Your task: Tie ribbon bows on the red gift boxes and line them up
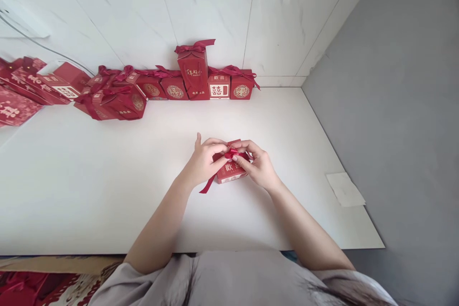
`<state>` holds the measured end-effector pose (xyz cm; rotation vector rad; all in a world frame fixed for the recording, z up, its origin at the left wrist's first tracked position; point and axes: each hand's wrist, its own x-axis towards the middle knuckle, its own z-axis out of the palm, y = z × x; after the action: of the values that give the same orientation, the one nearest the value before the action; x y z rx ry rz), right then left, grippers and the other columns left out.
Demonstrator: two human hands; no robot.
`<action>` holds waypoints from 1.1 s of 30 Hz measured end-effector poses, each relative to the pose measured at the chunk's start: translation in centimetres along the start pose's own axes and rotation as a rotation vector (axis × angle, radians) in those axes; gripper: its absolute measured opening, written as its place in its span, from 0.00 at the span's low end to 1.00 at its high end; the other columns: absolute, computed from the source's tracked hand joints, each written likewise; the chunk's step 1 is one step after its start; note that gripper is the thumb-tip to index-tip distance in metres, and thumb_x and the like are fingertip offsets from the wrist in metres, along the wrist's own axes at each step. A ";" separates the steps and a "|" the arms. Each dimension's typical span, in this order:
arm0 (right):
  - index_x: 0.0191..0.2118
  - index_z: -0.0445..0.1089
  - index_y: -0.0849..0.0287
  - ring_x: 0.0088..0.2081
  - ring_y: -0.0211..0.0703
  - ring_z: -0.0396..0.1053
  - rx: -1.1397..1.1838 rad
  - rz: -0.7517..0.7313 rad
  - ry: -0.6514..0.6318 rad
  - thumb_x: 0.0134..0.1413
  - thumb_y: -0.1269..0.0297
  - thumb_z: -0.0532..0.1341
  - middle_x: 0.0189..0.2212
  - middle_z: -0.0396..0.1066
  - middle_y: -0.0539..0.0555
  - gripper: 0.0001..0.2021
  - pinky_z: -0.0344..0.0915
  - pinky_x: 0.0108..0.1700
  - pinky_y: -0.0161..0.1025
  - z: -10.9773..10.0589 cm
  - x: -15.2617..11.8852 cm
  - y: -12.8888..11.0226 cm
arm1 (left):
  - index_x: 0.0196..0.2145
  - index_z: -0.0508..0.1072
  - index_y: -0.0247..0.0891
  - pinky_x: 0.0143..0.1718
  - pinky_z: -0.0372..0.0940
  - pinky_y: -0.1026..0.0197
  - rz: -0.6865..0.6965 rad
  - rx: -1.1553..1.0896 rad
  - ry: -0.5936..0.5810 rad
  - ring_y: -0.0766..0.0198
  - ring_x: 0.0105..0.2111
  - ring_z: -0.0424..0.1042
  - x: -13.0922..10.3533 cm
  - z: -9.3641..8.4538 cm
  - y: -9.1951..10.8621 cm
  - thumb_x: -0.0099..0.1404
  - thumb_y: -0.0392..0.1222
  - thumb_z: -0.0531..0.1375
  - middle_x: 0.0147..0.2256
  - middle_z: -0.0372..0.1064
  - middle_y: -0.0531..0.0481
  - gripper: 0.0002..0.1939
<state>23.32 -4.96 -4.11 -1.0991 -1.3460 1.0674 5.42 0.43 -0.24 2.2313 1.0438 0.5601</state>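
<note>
Both hands meet over a small red gift box (229,172) standing on the white worktop (107,191), just in front of the person. The left hand (204,160) has its grip closed, fingertips pinching the dark red ribbon (231,153) at the top of the box, thumb raised clear. The right hand (258,166) does the same from the other side, fingers curled tight on the ribbon and resting against the box's upper edge. A loose ribbon tail (208,185) trails down to the left of the box onto the worktop.

Tying a bow like this goes best, I judge, with even tension from both sides, the knot kept centred over the lid, and the box held upright so its flaps do not spring apart.

Well apart, along the marble-tiled back wall (215,9), stands a row of finished red boxes (172,87) with bows, one taller box (194,74) among them. Flat red packaging (21,91) lies at the far left. A white slip of paper (344,189) overhangs the worktop's right edge beside the grey wall (401,105).
</note>
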 end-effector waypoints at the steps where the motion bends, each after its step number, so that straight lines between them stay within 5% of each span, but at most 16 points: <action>1: 0.48 0.70 0.54 0.42 0.43 0.73 -0.003 -0.002 0.005 0.60 0.59 0.62 0.41 0.75 0.53 0.11 0.70 0.45 0.41 0.1 0.0 0.0 | 0.34 0.74 0.40 0.68 0.27 0.35 0.022 0.020 0.004 0.61 0.46 0.73 -0.1 0.1 0.0 0.67 0.42 0.57 0.44 0.74 0.50 0.07; 9: 0.45 0.70 0.54 0.39 0.41 0.72 -0.097 -0.021 0.016 0.62 0.62 0.61 0.39 0.75 0.52 0.08 0.68 0.45 0.40 0.1 0.0 -0.1 | 0.40 0.74 0.41 0.68 0.18 0.40 0.118 0.017 0.004 0.62 0.50 0.71 -0.6 0.1 0.1 0.67 0.39 0.57 0.43 0.74 0.52 0.07; 17: 0.51 0.70 0.52 0.42 0.42 0.71 -0.077 -0.009 -0.042 0.59 0.63 0.64 0.40 0.72 0.53 0.14 0.68 0.46 0.42 -0.4 -0.1 0.1 | 0.41 0.76 0.43 0.70 0.23 0.42 0.079 -0.077 0.058 0.65 0.48 0.72 -0.4 0.7 -1.2 0.73 0.42 0.50 0.43 0.76 0.53 0.14; 27: 0.34 0.72 0.55 0.36 0.40 0.69 -0.023 -0.117 0.093 0.58 0.64 0.65 0.35 0.71 0.51 0.02 0.65 0.38 0.39 0.1 0.0 1.1 | 0.37 0.78 0.43 0.70 0.30 0.43 0.073 -0.158 0.075 0.62 0.49 0.72 -0.4 1.1 -2.0 0.73 0.44 0.51 0.44 0.76 0.51 0.15; 33: 0.33 0.73 0.53 0.37 0.42 0.69 -0.148 -0.235 -0.054 0.59 0.68 0.63 0.33 0.73 0.52 0.04 0.65 0.40 0.42 -1.1 0.3 1.4 | 0.36 0.79 0.42 0.70 0.35 0.46 -0.005 -0.306 0.094 0.61 0.48 0.73 -0.3 1.5 -2.9 0.72 0.47 0.53 0.44 0.76 0.50 0.15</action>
<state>24.51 -4.42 -5.37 -0.9953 -1.5748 0.8413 4.59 1.17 -3.31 1.9500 0.9390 0.7743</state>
